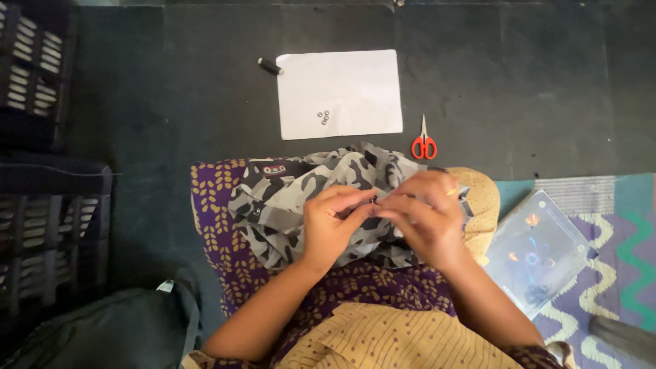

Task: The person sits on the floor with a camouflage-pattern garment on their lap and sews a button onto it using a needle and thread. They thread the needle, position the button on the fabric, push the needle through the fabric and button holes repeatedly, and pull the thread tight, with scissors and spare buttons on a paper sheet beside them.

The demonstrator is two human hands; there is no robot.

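At the far left stand dark slatted crates [31, 75] and, lower down, a black bag [116, 331]; on the dark floor [547, 75] ahead lie a black spool of thread [269, 65], then a white sheet of paper [339, 92] with a few small metal rings [323, 117] on it, then red-handled scissors [424, 143]; nearer, a grey camouflage cloth [294, 198] is bunched on the lap over a purple leaf-print cloth [219, 225]; the left hand [333, 225] is closed in a pinch on a fold of the camouflage cloth, and the right hand [427, 215] is closed too, its fingertips meeting the left at something small and dark I cannot make out; this looks like hand-work on the cloth mid-step, perhaps fixing a small fastener; the next move would seem to call for a steady pinch and fine fingertip control; at the right lie a clear plastic case [540, 249] and a striped mat [615, 239].
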